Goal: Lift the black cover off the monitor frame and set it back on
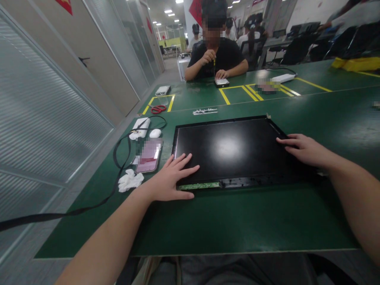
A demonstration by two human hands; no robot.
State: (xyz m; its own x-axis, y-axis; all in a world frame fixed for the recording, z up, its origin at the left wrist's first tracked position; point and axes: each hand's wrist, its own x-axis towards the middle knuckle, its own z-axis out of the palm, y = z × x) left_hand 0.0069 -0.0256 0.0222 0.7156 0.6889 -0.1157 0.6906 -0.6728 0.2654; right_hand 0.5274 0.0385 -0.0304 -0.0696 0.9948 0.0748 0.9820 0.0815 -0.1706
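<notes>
A black display panel (pixel 237 152) lies flat, screen up, in a thin black frame on the green table (pixel 237 225). Along its near edge runs a narrow green circuit board (pixel 199 185), partly bare. My left hand (pixel 172 178) rests on the panel's near left corner, its fingers spread over the screen and the thumb by the near edge. On the right edge lies my right hand (pixel 305 148), fingers stretched out over the frame. Neither hand is wrapped around anything. The near right corner is partly in shadow beside my right wrist.
Left of the panel are a phone (pixel 149 156), a crumpled tissue (pixel 130 180), a white earbud case (pixel 155 133), a white power bank (pixel 140 128) and a black strap (pixel 89 208). Beyond lie red scissors (pixel 158 109) and small white pieces (pixel 204 111). A person (pixel 218 55) sits opposite, handling a small device (pixel 221 82).
</notes>
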